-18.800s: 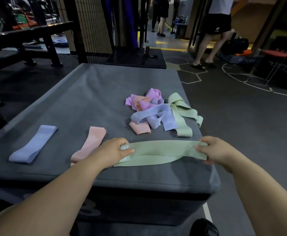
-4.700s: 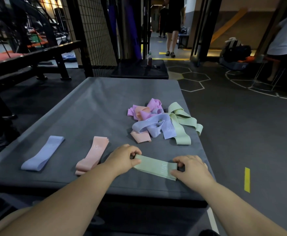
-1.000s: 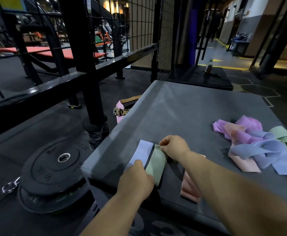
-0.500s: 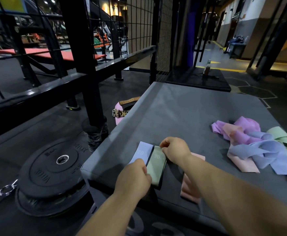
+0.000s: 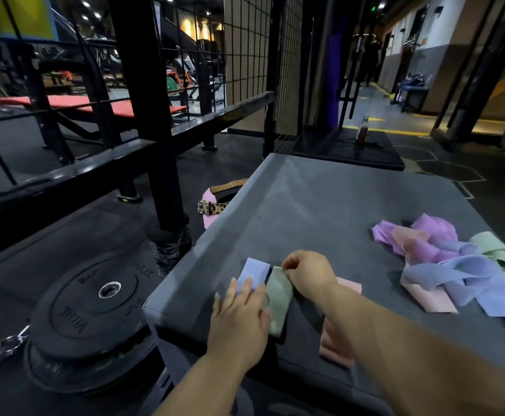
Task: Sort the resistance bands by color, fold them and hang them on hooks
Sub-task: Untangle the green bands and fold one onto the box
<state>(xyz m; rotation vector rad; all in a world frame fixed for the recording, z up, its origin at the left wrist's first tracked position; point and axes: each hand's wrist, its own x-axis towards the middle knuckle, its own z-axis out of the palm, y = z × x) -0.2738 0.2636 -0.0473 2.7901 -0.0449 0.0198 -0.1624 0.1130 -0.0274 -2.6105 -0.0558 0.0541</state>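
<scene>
A folded green band [image 5: 279,298] marked 30 lies near the front left corner of the grey padded box [image 5: 320,205]. Beside it on the left lies a folded blue band [image 5: 255,273]. My left hand [image 5: 239,319] lies flat with straight fingers over the near ends of both. My right hand [image 5: 308,273] pinches the far end of the green band. A folded pink band [image 5: 336,340] lies under my right forearm, partly hidden. A tangled pile of purple, pink, blue and green bands [image 5: 455,265] sits at the right. No hooks are in view.
Black weight plates [image 5: 95,310] are stacked on the floor left of the box. A leopard-print belt [image 5: 215,205] lies on the floor by a black rack post [image 5: 155,145]. A bottle [image 5: 362,130] stands on a dark platform behind the box.
My left hand has opened from a curled grip to flat fingers on the blue and green bands. My right hand stays on the far end of the green band.
</scene>
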